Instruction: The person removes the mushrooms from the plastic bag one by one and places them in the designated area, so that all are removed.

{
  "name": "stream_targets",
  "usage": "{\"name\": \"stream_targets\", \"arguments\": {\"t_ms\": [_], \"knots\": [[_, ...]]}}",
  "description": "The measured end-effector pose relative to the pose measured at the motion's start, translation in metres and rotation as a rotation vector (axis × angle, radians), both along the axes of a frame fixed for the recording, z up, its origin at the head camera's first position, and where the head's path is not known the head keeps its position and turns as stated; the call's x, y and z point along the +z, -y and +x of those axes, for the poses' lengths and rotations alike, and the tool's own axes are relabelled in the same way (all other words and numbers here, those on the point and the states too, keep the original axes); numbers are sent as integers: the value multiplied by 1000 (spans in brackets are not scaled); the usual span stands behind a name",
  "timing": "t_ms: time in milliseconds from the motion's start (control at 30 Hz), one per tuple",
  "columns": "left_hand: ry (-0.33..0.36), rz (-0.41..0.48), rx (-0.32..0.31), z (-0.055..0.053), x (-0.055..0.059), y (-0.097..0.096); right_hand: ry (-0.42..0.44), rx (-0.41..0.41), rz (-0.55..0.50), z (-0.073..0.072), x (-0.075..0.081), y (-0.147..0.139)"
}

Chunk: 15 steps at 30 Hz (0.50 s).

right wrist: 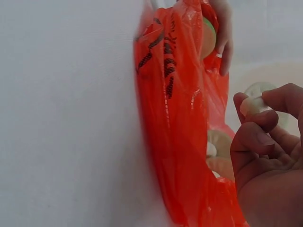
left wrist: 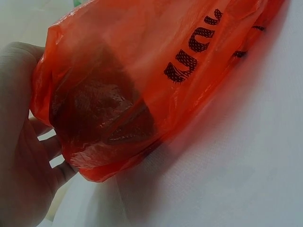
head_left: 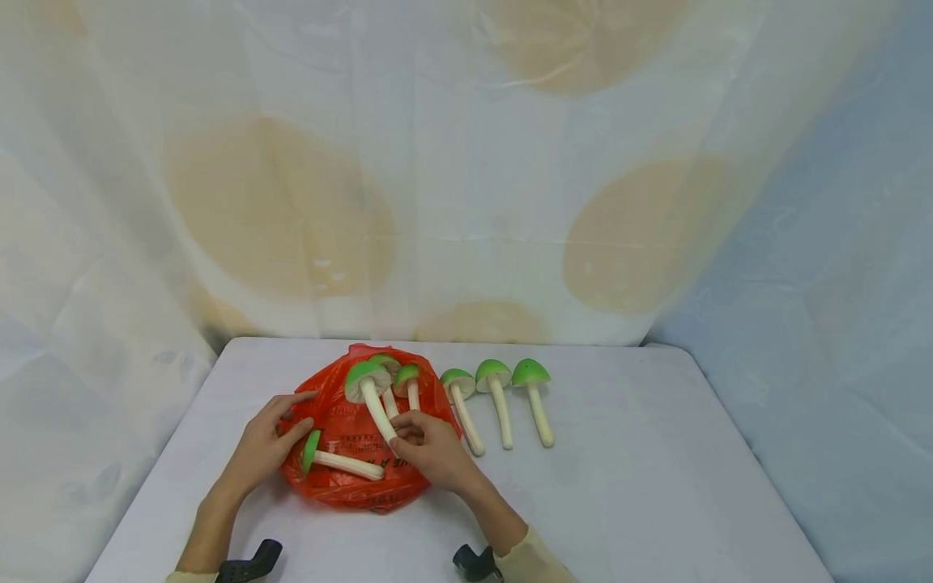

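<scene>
A red plastic bag (head_left: 346, 417) with dark printing lies with its mouth open upward. My left hand (head_left: 266, 441) holds its left rim, and in the left wrist view the fingers are partly behind the plastic (left wrist: 156, 28). Between thumb and fingers, my right hand (head_left: 433, 453) pinches the lower stem of a green-capped mushroom (head_left: 375, 409), cap up, over the bag. The right wrist view shows the stem end (right wrist: 251, 106) at the fingertips. Inside the bag, one mushroom (head_left: 346, 464) lies sideways near the front; two more, including a smaller one (head_left: 412, 390), are at the back.
Right of the bag, three green-capped mushrooms lie in a row on the white table (head_left: 641, 486): a near one (head_left: 466, 413), a middle one (head_left: 500, 405) and a far right one (head_left: 535, 401). A pale curtain (head_left: 466, 202) with tan circles hangs behind the table.
</scene>
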State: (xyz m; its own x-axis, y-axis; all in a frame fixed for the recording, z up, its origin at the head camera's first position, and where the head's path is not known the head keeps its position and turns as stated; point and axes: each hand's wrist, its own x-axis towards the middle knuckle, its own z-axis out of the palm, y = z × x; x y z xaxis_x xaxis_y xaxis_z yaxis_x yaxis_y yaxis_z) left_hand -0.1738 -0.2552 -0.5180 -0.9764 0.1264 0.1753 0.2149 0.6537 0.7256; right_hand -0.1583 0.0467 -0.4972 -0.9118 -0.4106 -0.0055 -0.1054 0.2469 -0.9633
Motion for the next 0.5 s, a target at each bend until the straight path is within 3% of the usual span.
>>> {"name": "stream_targets", "arguments": {"t_ms": [200, 500], "knots": [[-10, -1, 4, 1, 3, 0, -31, -14, 29, 1, 8, -4], [-17, 2, -6, 0, -2, 1, -61, -72, 49, -5, 4, -21]]}}
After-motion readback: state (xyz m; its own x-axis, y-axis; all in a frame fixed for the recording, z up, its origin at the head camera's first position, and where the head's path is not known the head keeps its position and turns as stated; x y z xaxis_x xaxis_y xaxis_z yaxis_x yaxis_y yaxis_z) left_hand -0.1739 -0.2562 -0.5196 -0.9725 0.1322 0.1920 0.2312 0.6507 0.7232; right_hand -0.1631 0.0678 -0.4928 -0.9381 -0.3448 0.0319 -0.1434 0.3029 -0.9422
